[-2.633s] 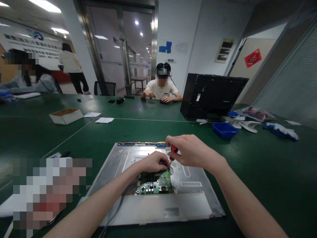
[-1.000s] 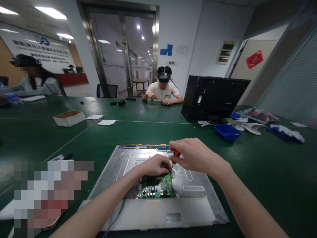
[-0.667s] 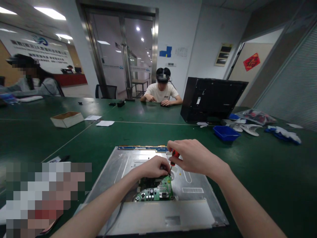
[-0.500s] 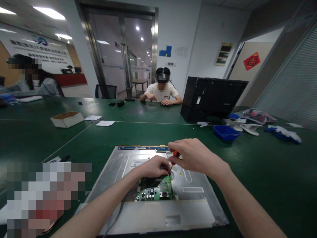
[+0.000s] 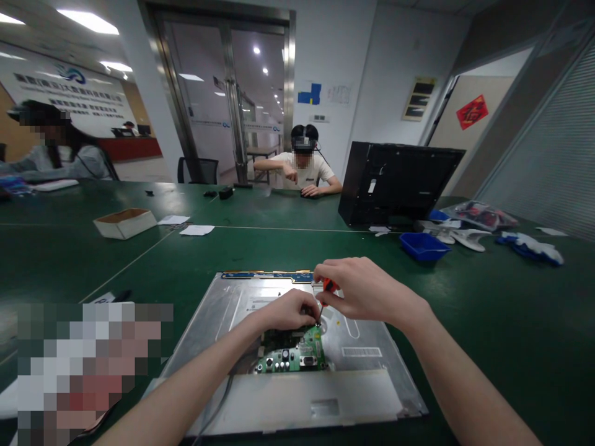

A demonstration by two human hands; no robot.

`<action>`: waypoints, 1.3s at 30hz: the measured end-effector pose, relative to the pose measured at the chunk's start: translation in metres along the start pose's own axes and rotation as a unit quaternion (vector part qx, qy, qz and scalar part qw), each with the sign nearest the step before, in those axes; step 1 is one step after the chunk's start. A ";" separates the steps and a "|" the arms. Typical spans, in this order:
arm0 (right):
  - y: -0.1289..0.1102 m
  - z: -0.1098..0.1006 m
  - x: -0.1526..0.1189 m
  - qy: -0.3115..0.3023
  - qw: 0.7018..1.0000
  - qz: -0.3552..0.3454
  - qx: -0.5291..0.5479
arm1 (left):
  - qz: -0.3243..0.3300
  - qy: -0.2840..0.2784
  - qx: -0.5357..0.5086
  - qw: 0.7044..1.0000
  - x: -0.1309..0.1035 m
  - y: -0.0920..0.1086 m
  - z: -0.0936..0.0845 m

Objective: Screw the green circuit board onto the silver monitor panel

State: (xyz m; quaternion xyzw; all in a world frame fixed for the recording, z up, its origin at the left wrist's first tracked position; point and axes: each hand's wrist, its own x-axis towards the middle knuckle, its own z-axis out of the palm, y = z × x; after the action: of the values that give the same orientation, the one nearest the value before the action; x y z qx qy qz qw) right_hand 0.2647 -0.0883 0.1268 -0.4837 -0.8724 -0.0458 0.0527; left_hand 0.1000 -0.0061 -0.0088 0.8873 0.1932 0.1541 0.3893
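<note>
A silver metal display panel [image 5: 357, 384] lies flat before me, with a green circuit board [image 5: 312, 348] on its middle. My right hand [image 5: 351, 286] grips a screwdriver with an orange-red handle [image 5: 329, 286]. The screwdriver's shaft points down to the board's upper right corner. Beside that tip is my left hand [image 5: 295, 310], its fingers curled close together over the board's upper edge. What those left fingers pinch, if anything, is hidden. A blue circuit strip [image 5: 260, 276] runs along the panel's far edge.
Beyond the panel stand a black monitor housing [image 5: 402, 186] and a blue tray [image 5: 424, 246]. Gloves [image 5: 532, 248] lie at the right, an open cardboard box [image 5: 125, 224] at the left. Across the green table a person [image 5: 304, 167] sits working; another person [image 5: 69, 148] is at far left.
My hands and the screwdriver stay almost in place at the board's corner. Across the table, the seated person's arm has lifted and its elbow moved outward.
</note>
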 end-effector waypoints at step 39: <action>-0.002 0.006 0.006 0.006 0.999 0.013 -0.046 | -0.013 -0.008 -0.001 1.000 0.000 0.004 0.000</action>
State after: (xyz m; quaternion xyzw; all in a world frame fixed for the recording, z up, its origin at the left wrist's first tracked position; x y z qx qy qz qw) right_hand 0.2601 -0.0835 0.1220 -0.4965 -0.8628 -0.0882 0.0367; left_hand 0.1013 -0.0087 -0.0060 0.8854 0.2015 0.1424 0.3940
